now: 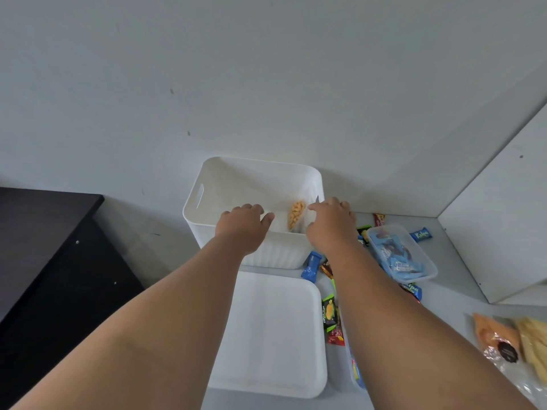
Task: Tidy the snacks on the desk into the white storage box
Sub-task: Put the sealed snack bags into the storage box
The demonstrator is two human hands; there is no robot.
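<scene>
The white storage box (pixel 275 257) stands open at the back of the desk (pixel 461 261) against the wall. A clear bag of orange snacks (pixel 296 216) stands on end inside it, leaning toward the box's right wall. The right hand (pixel 331 224) is at the box's near right corner, forefinger and thumb spread either side of the bag's clear edge; I cannot tell whether they pinch it or only touch it. The left hand (pixel 245 224) lies over the near rim with fingers dipping inside, its grip likewise unclear. The lid (pixel 272 332) lies flat just in front of the box. The loose snacks all lie to the right of the box: small wrapped sweets (pixel 310 264) beside the right forearm, then a clear tub of blue packets (pixel 399 253), its long axis slanting away from the person. The right hand is the nearer, so the next pick likely falls to it.
</scene>
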